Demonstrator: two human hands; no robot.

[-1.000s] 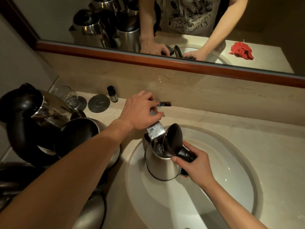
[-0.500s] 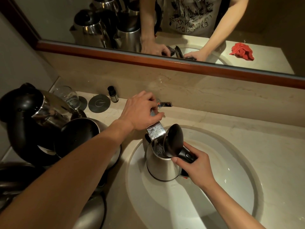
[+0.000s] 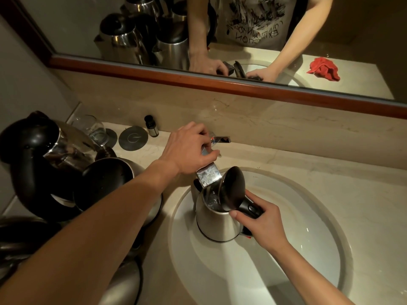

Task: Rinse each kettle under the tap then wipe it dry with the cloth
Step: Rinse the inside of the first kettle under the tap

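kettle in sink: a steel kettle (image 3: pixel 214 225) stands upright in the white basin (image 3: pixel 308 249), its black lid (image 3: pixel 233 188) hinged open and its mouth under the tap's spout (image 3: pixel 208 176); water shows inside.
right hand: the right hand (image 3: pixel 259 225) has its fingers curled round the kettle's black handle (image 3: pixel 251 210), the thumb near the lid hinge.
left hand: the left hand (image 3: pixel 189 148) lies over the tap, fingers curled down around its body; the lever (image 3: pixel 221 139) juts out just past the fingertips.
other kettles: more kettles crowd the counter's left side, a large one with a black handle (image 3: pixel 41 159) at the back and one with a black lid (image 3: pixel 108 183) just beside the basin.
cloth: a red cloth (image 3: pixel 323 69) shows only in the mirror, lying on the counter well apart from the basin.
back of counter: a drinking glass (image 3: pixel 93 128), a round dark coaster (image 3: pixel 133 138) and a small dark bottle (image 3: pixel 152 126) stand by the wall.
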